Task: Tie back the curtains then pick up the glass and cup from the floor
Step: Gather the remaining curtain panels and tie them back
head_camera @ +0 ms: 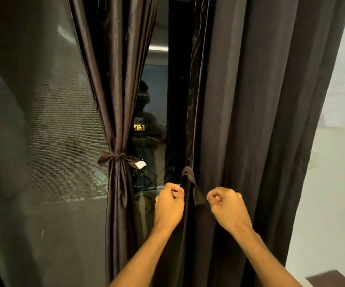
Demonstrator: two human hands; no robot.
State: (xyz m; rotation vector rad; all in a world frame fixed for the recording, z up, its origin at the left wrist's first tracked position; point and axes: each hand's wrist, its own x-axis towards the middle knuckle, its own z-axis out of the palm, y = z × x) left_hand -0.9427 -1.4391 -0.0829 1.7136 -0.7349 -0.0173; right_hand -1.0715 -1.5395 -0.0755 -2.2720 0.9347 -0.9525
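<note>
A shiny brown curtain (pixel 115 100) hangs left of centre, gathered by a knotted brown tie-back (pixel 115 158) with a white tag. A second dark curtain (pixel 250 100) hangs on the right. Around its inner edge runs another brown tie-back (pixel 190 179), whose knot sits just above my hands. My left hand (pixel 168 204) is closed on one end of this tie at the curtain's left side. My right hand (pixel 227 204) pinches the other end, which slants down from the knot. No glass, cup or floor is in view.
A dark window pane (pixel 153 121) between the curtains reflects a person. A mesh screen (pixel 43 131) covers the window on the left. A white wall (pixel 337 162) stands at the right, with a dark wooden corner (pixel 333 278) at bottom right.
</note>
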